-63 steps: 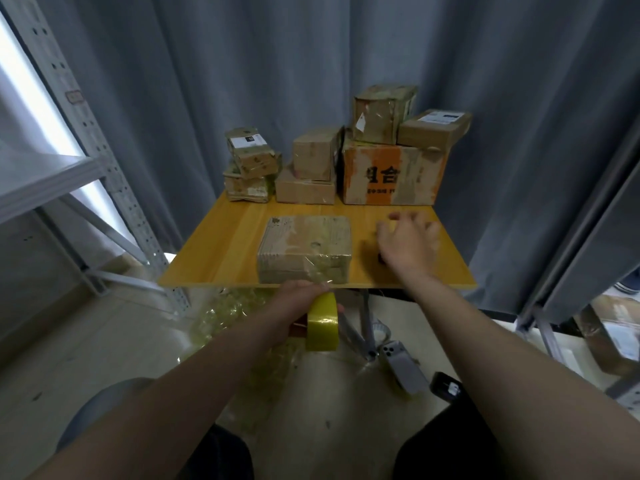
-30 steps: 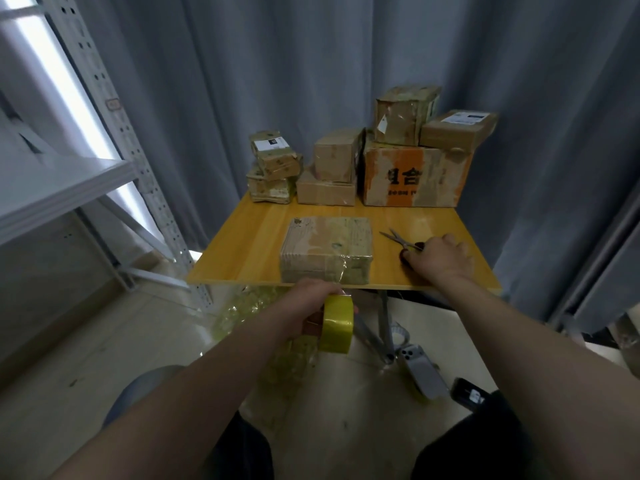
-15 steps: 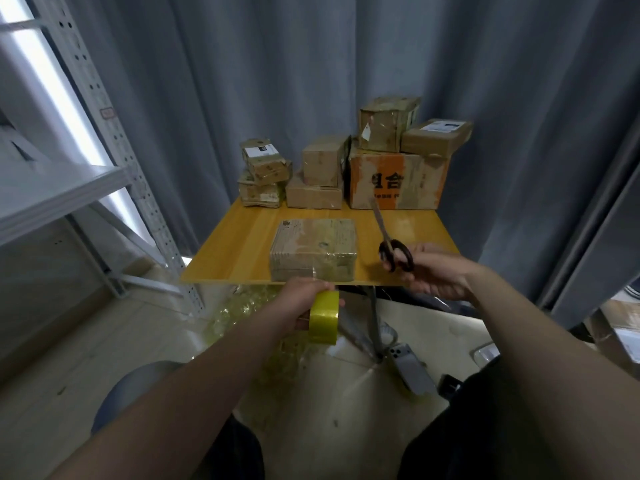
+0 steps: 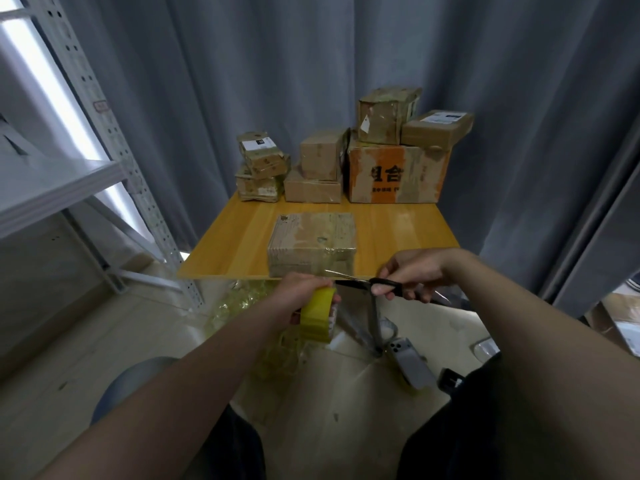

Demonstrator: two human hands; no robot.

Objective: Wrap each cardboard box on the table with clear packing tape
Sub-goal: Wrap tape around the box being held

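**Work piece.** One cardboard box [image 4: 311,244], low and rectangular, lies at the near edge of the table [image 4: 398,230], which has a smooth, yellow, wood-grain top. The box is closed, and its contents cannot be seen. Its surface is worn, and glossy, wrinkled film covers its near right corner.

**Tape.** The left hand [image 4: 300,292] grips the tape roll [image 4: 316,317] just below the table edge, with its fingers curled round the rim. The roll is a yellowish ring with a cardboard core. A thin, clear strip of tape [image 4: 337,274] runs from the roll up to the near face of the box.

**Cutting tool.** The right hand [image 4: 412,270] holds the scissors [image 4: 356,284], with its fingers curled through and round the black handles. The blades lie almost level and point left. Their tips are at the strip, just beside the roll. Whether the blades touch the strip cannot be determined.

**Stored boxes.** The back edge of the table carries three groups, all closed:
- Left: two small, crumpled boxes [image 4: 259,168], the upper one tilted.
- Middle: a cube-like box on a flat carton [image 4: 311,190].
- Right: a large carton with an orange band [image 4: 391,174], with two small boxes on top.

**Surroundings.** A grey pleated curtain [image 4: 311,64] hangs behind the table. A perforated metal rack [image 4: 114,133] stands at the left. Crumpled tape scraps [image 4: 239,303] and a phone [image 4: 412,368] lie on the floor.
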